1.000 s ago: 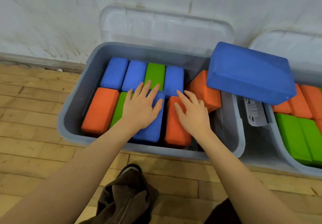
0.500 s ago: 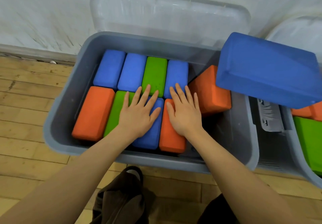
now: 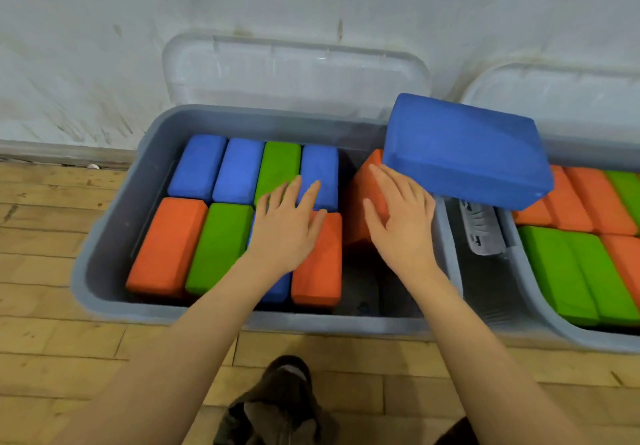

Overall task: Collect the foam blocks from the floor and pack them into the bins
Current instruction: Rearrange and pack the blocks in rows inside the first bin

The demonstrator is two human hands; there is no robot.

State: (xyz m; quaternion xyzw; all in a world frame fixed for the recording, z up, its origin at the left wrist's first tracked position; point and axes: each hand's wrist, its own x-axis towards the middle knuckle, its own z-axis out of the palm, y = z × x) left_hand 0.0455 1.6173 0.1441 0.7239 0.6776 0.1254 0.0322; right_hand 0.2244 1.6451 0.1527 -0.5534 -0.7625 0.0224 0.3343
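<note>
A person leans over a gray bin [image 3: 104,254] that sits on the wood floor [image 3: 52,323] by a white wall [image 3: 104,46]. The bin is nearly full of foam blocks. Along the back lie two blue blocks [image 3: 218,169], a green block [image 3: 280,167] and one more blue block [image 3: 322,178]. Along the front lie an orange block [image 3: 166,247], a green one [image 3: 218,247], a blue one mostly hidden under the arm, and another orange one [image 3: 318,264].

The left hand [image 3: 287,230] lies flat on these blocks with its fingers straight and spread. It holds nothing.

The right hand [image 3: 401,223] is open too. Its fingers touch a tilted orange block [image 3: 363,198] that leans at the right end of the bin. The bin's floor shows in front of it.

A big blue block [image 3: 464,153] rests tipped across the gap between this bin and a second bin [image 3: 540,309] on the right. That bin holds more orange and green blocks. A clear lid [image 3: 294,74] stands behind the first bin, against the wall. A dark shoe [image 3: 287,372] shows on the floor below.
</note>
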